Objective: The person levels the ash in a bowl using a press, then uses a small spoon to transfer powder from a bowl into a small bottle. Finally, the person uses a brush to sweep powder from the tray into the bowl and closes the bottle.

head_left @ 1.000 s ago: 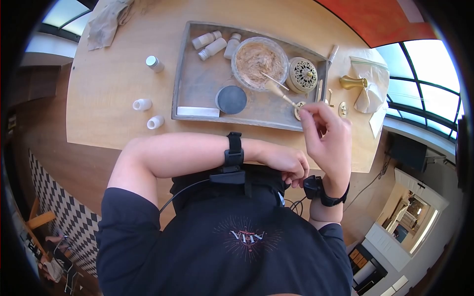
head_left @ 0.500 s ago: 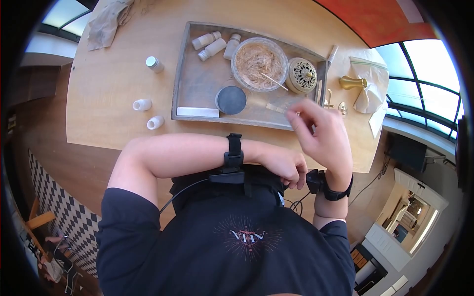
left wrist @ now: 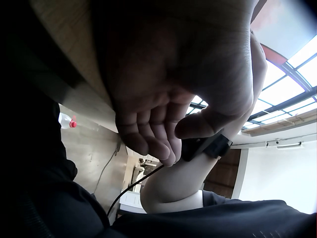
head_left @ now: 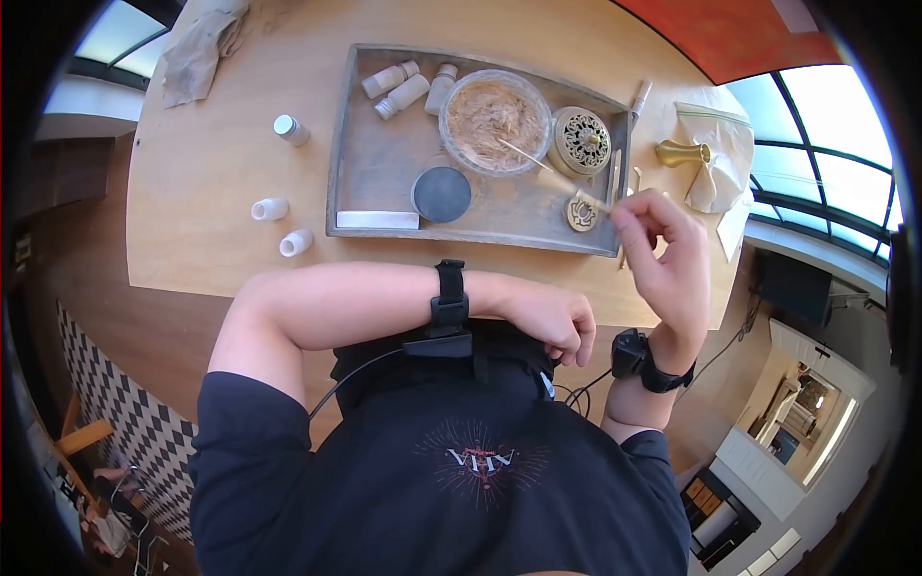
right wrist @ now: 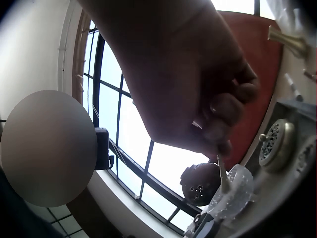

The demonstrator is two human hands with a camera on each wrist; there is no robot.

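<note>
My right hand (head_left: 669,259) pinches the thin handle of a small pale brush (head_left: 569,190) between thumb and fingers. The brush is slightly blurred and lies over a small round brass piece (head_left: 581,215) in the grey wooden tray (head_left: 471,234). In the right wrist view the brush (right wrist: 224,179) points down from the fingertips. A clear bowl of brownish, fibrous material (head_left: 490,122) holds a thin stick (head_left: 523,154) leaning on its rim. My left hand (head_left: 547,320) hangs at the waist, fingers loosely bent; the left wrist view shows the hand (left wrist: 168,84) holding nothing.
Several white bottles, a dark round lid (head_left: 441,195), a white strip (head_left: 378,220) and an openwork brass burner (head_left: 580,141) share the tray. Left of it stand small containers (head_left: 291,131) and a cloth (head_left: 197,67). A brass vase (head_left: 682,153) lies at the right.
My right hand first moved left and toward my body, then back to the right, with the brush. The brass piece it had covered shows again. My left hand stays at the waist.
</note>
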